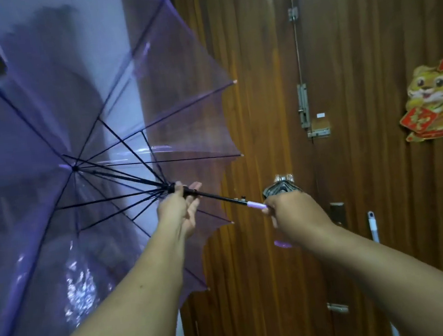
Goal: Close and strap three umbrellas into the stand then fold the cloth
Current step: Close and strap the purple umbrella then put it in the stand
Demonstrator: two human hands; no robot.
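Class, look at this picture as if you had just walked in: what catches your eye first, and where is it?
The open, see-through purple umbrella fills the left half, its dark ribs fanning out from the shaft. The left hand holds the runner on the shaft, and the right hand grips the lilac handle at centre. On the brown wooden door behind, a golden tiger sticker stands out at the right.

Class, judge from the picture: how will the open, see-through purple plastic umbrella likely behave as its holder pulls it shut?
The see-through purple plastic umbrella probably feels light: two hands hold it aloft by the shaft. Its thin canopy should go floppy once the dark ribs fold. The glossy film may be slippery.
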